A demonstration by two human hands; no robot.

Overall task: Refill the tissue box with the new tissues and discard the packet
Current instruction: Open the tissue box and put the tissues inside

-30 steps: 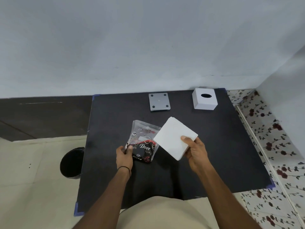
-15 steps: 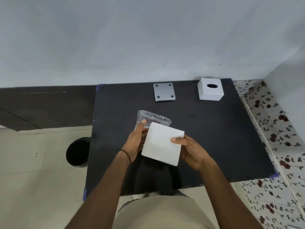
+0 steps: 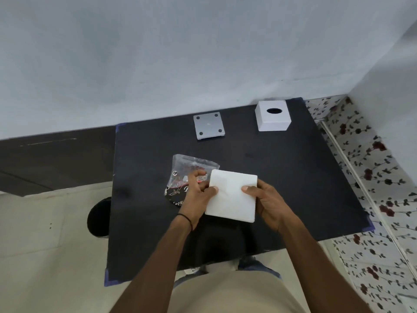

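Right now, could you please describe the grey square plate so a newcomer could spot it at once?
On the black table, look along the far edge by the wall. The flat grey square plate lies left of the white cube-shaped tissue box. Unlike the box, it is flat, with dark dots at four corners.

1. Black table, filling the middle of the frame, far edge against the pale wall, blue tape at its corners.
2. Grey square plate with four dark dots, lying flat near the far edge, upper centre.
3. White tissue box with an oval hole on top, standing upper right, apart from the plate.
4. Clear plastic packet with dark print, lying flat at centre, partly hidden.
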